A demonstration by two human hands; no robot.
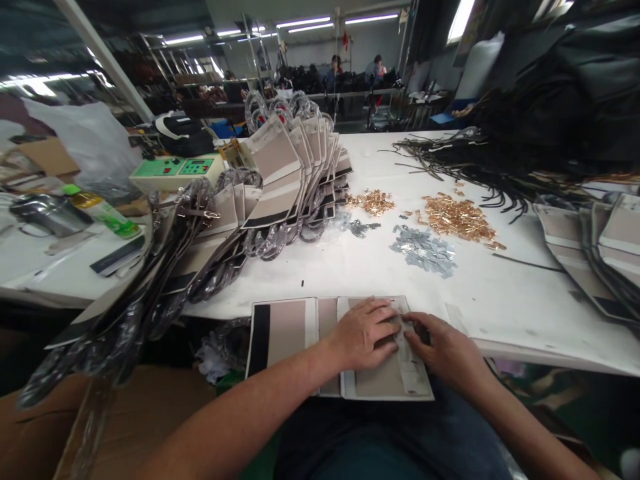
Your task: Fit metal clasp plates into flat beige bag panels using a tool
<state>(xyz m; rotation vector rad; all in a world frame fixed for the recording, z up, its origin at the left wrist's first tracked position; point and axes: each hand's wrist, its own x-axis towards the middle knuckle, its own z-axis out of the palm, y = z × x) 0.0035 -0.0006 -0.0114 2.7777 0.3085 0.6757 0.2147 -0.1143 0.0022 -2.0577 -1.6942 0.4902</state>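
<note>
A flat beige bag panel (287,330) with white strips and a black band lies across the table's front edge and my lap. My left hand (367,333) rests on its right part, palm down, fingers stretched out. At the panel's right edge is my right hand (445,350), its thumb and index finger bent together near a pale strip (411,373). What sits between those fingertips is too small to make out. Beyond the hands lie a pile of flat silver metal plates (425,250) and a heap of gold-coloured metal pieces (457,217).
Stacked beige panels with plastic-wrapped handles (280,167) stand at the left, and more panels (575,247) at the right. Black cords (440,157) spread over the back right. A green control box (175,170), a bottle (103,210) and a steel mug (50,210) are on the left.
</note>
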